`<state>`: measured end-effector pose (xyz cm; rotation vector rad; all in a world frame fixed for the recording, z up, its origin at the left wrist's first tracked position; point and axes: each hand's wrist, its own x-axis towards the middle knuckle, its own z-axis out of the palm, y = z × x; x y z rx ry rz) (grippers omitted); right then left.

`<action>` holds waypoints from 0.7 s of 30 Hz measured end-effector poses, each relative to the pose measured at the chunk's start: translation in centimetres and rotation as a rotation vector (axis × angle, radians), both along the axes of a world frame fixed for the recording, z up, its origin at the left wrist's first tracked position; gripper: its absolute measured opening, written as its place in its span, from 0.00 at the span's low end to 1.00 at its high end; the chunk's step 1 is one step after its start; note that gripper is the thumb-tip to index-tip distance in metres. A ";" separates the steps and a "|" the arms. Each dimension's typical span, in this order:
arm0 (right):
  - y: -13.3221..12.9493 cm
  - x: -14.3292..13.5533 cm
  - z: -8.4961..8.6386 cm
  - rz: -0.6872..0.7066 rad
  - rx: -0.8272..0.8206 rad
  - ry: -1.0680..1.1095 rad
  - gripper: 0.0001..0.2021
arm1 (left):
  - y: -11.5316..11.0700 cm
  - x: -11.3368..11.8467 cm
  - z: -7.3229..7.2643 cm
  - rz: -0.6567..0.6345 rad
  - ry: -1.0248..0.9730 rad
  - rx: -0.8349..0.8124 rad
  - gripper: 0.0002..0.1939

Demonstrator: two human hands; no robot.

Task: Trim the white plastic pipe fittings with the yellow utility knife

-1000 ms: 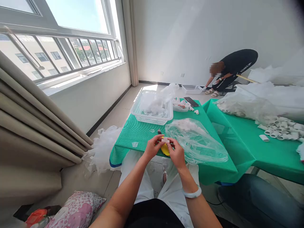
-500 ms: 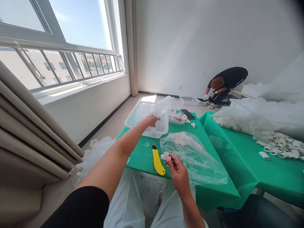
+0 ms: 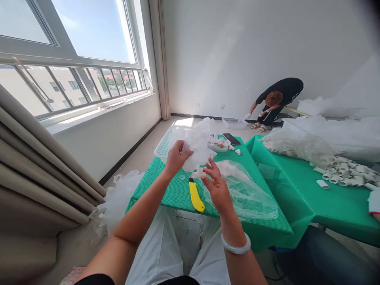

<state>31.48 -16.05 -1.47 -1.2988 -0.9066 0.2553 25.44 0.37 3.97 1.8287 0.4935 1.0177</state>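
My left hand pinches the edge of a thin translucent plastic bag, held up above the table. My right hand has a small white pipe tee fitting between thumb and fingertips, close beneath the bag. Behind the bag stands a white plastic basket, partly covered by it. Nearer to me, a yellow utility knife lies on the green table cover. A large clear plastic bag is spread out just right of my right hand.
White fittings in a bag and a dark flat tablet-like object sit at the table's far end. A second green table carries a heap of white pipe fittings. A co-worker bends over a floor basket.
My left hand has come back from the basket and lifted the translucent bag toward me. My right hand has moved up and forward with the fitting, meeting the bag.
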 end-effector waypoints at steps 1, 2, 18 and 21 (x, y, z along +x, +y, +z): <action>0.6 -0.4 0.3 0.025 -0.011 -0.009 0.14 | -1.4 -1.0 -0.6 -0.067 -0.036 -0.091 0.15; 1.0 -0.8 0.4 0.052 -0.028 -0.016 0.14 | -2.7 -1.9 -1.3 -0.125 -0.063 -0.186 0.18; -7.2 -2.7 -3.4 -0.038 -0.226 -0.464 0.09 | -3.6 -8.4 -7.3 0.126 -0.253 -0.665 0.15; -8.0 -2.9 -4.4 -0.067 -0.219 -0.569 0.09 | -3.9 -9.6 -7.5 0.137 -0.122 -0.484 0.13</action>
